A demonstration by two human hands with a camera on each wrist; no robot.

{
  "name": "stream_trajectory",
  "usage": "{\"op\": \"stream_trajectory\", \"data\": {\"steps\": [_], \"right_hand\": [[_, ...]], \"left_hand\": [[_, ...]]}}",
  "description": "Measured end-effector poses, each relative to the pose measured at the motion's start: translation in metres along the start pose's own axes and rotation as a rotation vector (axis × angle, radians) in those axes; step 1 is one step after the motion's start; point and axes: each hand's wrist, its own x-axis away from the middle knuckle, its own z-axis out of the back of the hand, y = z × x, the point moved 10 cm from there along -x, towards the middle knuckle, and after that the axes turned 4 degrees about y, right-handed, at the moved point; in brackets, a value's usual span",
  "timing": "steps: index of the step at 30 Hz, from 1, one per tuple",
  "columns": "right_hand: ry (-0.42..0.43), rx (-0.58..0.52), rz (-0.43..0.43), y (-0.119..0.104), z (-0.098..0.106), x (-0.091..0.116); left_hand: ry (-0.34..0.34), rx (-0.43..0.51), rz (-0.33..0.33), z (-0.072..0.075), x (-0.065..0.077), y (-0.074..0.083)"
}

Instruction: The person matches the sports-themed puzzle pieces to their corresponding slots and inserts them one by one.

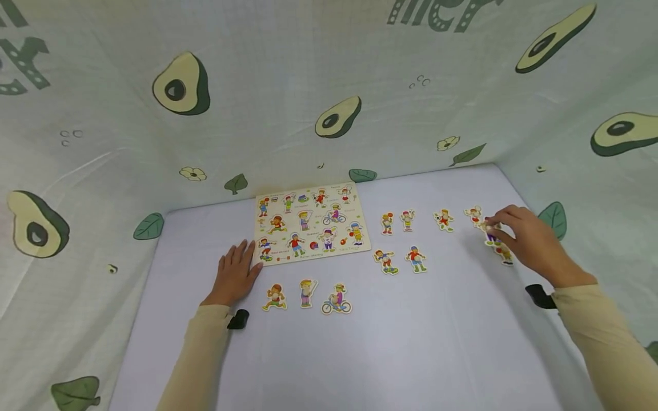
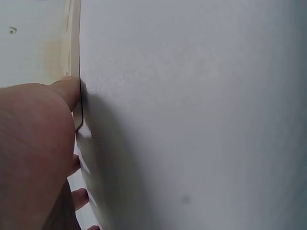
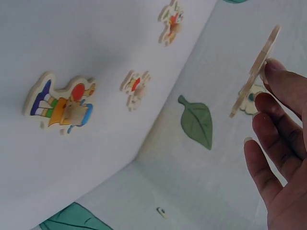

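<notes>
Avocado-print cloth (image 1: 257,68), behind and beside the table. White tabletop (image 1: 411,337), bearing the items below. Two beige sleeves (image 1: 192,354), one at either side, each with a black wrist fitting (image 1: 238,319) beside its cuff. Wooden sports puzzle board (image 1: 312,225), far and left of centre, printed with figures and lettering. Right hand (image 1: 529,240), at the tabletop's right: thumb and forefinger pinching a wooden figure piece, remaining fingers bent and slightly apart. Left hand (image 1: 233,277), at the board's near left corner: fingers extended and slightly spread, thumb touching the board's edge. Held figure piece (image 1: 492,236), purple-legged, edge-on in the right wrist view. Loose pieces: cyclist (image 1: 336,299), stick-holding figure (image 1: 307,293) and runner (image 1: 275,297), nearest, right to left; skateboarder (image 1: 385,261) and roller skater (image 1: 416,260), just right of the board; football player (image 1: 444,220) and tennis player (image 1: 474,216), farther right; blue-capped table-tennis player (image 3: 62,105), near the right hand.
</notes>
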Motion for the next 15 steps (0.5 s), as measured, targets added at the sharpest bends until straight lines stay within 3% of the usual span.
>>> {"op": "stream_trajectory", "data": {"steps": [7, 15], "right_hand": [[0.001, -0.03, 0.071, -0.027, -0.002, -0.024], [-0.037, -0.063, 0.16, -0.073, -0.026, -0.052]], "left_hand": [[-0.007, 0.021, 0.003, 0.0, 0.001, -0.002], [0.014, 0.049, -0.017, -0.001, -0.002, -0.001]]}}
